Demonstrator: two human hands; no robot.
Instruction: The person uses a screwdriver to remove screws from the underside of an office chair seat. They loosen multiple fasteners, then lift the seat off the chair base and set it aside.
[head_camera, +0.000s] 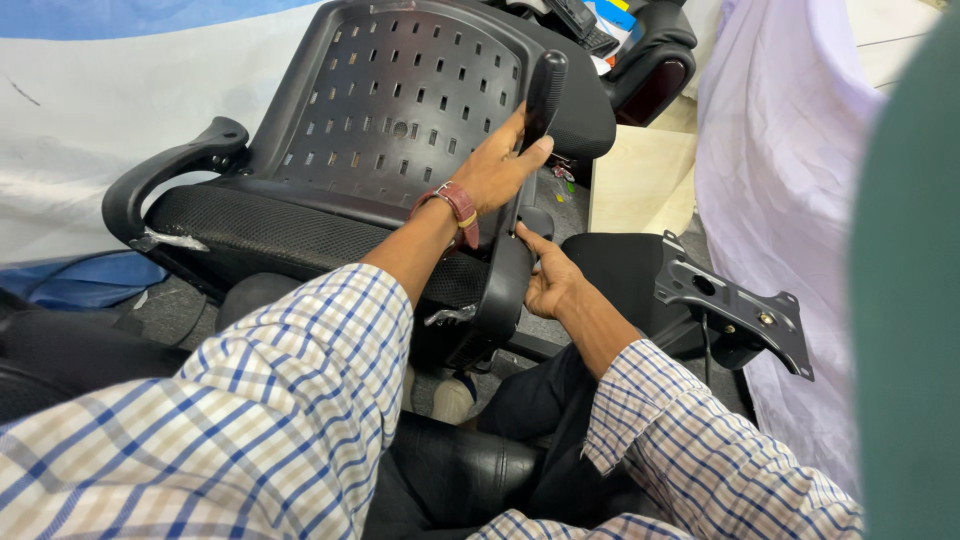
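Note:
A black office chair lies tipped in front of me, its perforated plastic back shell (400, 100) facing me and its mesh seat (260, 225) below it. My left hand (498, 165), with a red-strapped watch at the wrist, grips a black screwdriver handle (545, 95) that points down at the chair's right armrest (508, 275). My right hand (548, 280) rests against the armrest's outer side, fingers touching it just below the tool. The screwdriver's tip is hidden between the hands. The left armrest (165, 175) curves out at the far side.
A black metal chair mechanism plate (735, 310) sticks up at my right. A pale sheet (790, 180) hangs on the right, a white and blue one (90, 110) on the left. Another black seat (655, 50) stands behind. My dark trousers and a leather cushion (460, 470) are below.

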